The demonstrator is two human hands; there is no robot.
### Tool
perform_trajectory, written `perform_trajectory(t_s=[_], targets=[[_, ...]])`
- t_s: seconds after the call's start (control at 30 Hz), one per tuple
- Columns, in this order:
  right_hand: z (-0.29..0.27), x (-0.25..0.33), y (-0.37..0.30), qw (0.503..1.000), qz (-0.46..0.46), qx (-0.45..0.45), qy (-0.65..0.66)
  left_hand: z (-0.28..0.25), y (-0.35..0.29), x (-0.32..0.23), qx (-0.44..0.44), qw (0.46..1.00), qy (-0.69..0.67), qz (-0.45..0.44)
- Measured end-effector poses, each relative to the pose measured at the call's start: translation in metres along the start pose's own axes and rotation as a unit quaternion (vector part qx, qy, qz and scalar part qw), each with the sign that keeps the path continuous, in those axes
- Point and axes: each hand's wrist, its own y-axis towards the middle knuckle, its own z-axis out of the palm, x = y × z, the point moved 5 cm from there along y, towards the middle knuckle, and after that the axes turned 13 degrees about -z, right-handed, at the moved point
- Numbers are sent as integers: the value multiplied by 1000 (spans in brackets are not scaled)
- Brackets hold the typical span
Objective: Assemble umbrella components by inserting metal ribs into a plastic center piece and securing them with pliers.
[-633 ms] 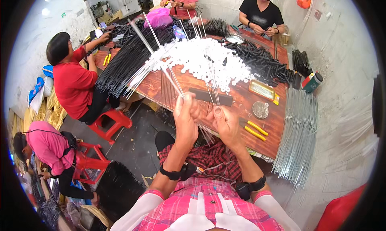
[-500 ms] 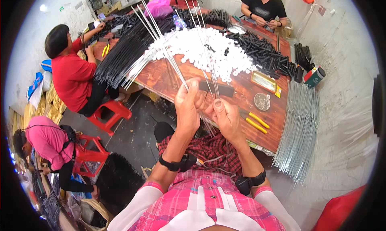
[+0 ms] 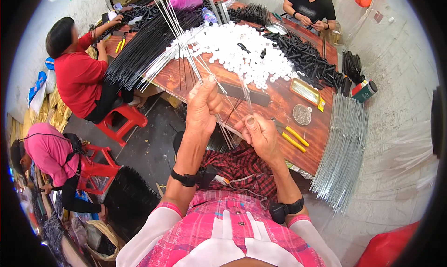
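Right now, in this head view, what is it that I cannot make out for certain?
Head view: how many rods are in the grip of the left hand; curled fingers hide this.
Head view: the upper ends of the wires at the right hand; blurred against the bright white pieces.
Head view: what the round dish holds; too small.
Head view: the red shape, lower right; cut off by the picture's rim.

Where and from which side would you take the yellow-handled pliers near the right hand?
Probably by the yellow handles, from above and the person's right: they lie on the table, long and slightly spread, extending toward that side, while the head end sits close to the right hand.
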Motion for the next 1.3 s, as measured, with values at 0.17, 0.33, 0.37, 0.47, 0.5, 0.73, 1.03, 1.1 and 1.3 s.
perform_trajectory(t_s=[0.17, 0.33, 0.37, 0.47, 0.5, 0.73, 1.03, 1.1, 1.3], targets=[[5, -2, -1, 1000, 15, 2, 26, 3, -4, -6, 43, 997, -25, -58], [8, -16, -13, 993, 41, 42, 99, 6, -9, 1, 265, 948, -109, -136], [9, -21, -13, 992, 35, 43, 115, 11, -9, -2, 326, 929, -112, -133], [3, -16, -12, 995, 23, 13, 96, 15, -10, -4, 340, 929, -70, -127], [-2, -12, -9, 998, 13, -16, 63, 20, -12, -6, 342, 928, -69, -127], [-32, 8, 20, 982, -91, -90, -141, 6, -2, -13, 118, 992, -14, -51], [-43, 17, 19, 988, -39, -149, -17, -21, -3, -8, -39, 999, 24, -8], [-45, 12, 18, 981, 5, -185, 66, -26, -7, -5, -74, 996, 45, 6], [-45, 16, 16, 975, 11, -211, 62, -23, -12, 4, -51, 995, 82, 1]])
